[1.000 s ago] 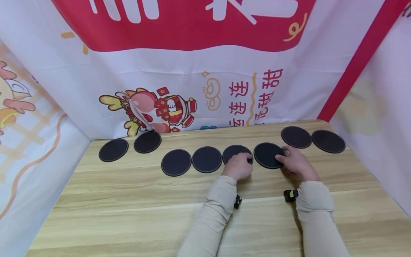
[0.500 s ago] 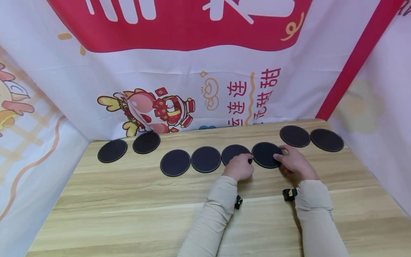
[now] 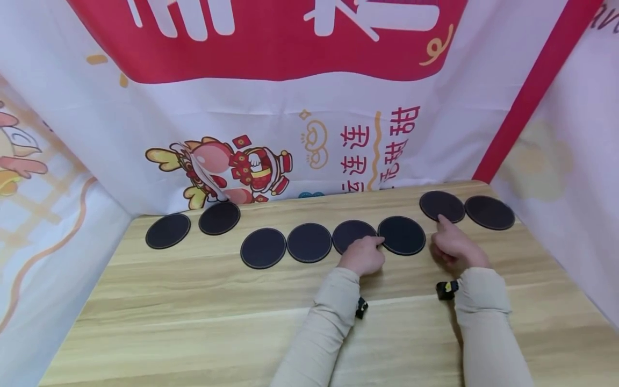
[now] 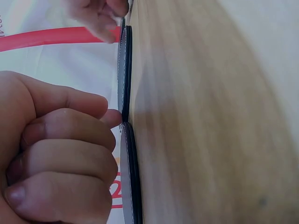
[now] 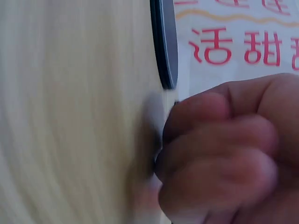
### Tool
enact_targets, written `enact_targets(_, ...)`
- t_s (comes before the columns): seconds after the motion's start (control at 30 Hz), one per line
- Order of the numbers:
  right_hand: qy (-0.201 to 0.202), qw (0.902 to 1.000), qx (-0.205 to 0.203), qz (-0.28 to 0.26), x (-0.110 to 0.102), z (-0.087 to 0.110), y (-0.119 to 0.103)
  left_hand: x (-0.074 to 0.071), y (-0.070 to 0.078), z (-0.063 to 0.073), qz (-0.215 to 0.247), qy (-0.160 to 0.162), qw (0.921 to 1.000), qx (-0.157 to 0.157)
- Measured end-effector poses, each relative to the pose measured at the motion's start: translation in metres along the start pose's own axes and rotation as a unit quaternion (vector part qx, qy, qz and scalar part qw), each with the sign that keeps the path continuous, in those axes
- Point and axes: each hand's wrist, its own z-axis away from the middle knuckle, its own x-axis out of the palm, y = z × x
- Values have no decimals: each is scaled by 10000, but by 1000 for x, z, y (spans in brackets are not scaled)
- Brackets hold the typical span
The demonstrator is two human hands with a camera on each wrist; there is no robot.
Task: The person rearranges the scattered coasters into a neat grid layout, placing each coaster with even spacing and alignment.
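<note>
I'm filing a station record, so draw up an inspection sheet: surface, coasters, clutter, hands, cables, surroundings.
Surface: wood-grain tabletop, light toned.
Coasters: eight round black coasters lying flat; four in a row nearer the person, two back left with a gap between, two back right side by side.
Clutter: nothing seen.
Left hand: index fingertip at the join between the row's third and fourth coasters from the left, other fingers curled.
Right hand: index fingertip at the near edge of the back-right pair's left coaster; contact unclear.
Cables: nothing seen.
Surroundings: printed cloth backdrop behind, more cloth at both sides.
</note>
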Motion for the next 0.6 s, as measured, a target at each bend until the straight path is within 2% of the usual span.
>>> enact_targets(0.13,-174,9994,92,296,-11,8,7,1,2,1,80,88,9999,51)
enact_targets(0.3,-13,9964,158,827,-20,17,4,-1,4,2,198,202,9996,84)
enact_targets(0.6,-49,9949,241,978,-38,39,6,0,6,3,156,202,9995,157)
